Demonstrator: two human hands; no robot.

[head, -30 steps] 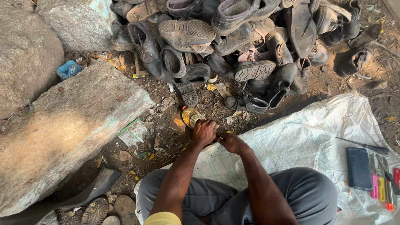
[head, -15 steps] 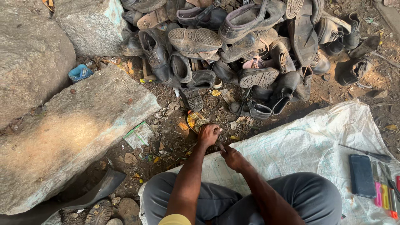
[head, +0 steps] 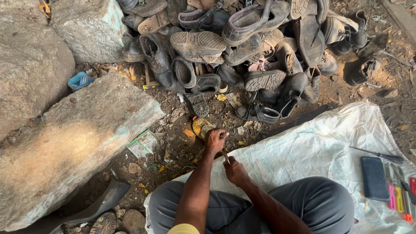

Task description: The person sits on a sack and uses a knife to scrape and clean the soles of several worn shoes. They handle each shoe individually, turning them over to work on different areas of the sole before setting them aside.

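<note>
1. Nearest, the person's grey-trousered knees (head: pixel 260 203) fill the bottom edge; both forearms reach away from them.
2. The right hand (head: pixel 236 170) is closed around a thin metal tool (head: pixel 225 156); most of the tool is hidden in the fist.
3. Just beyond, the left hand (head: pixel 215 139) is curled over a small yellowish round piece (head: pixel 200 126) lying on the dirt; what it is stays hard to make out.
4. To the right, a white sack (head: pixel 320 147) is spread on the ground, carrying a dark phone (head: pixel 375 178) and coloured tools (head: pixel 401 197) cut off by the right edge.
5. Left lies a big stone slab (head: pixel 69 151).
6. Farthest, a pile of worn shoes (head: pixel 242 47), cropped by the top edge.
</note>
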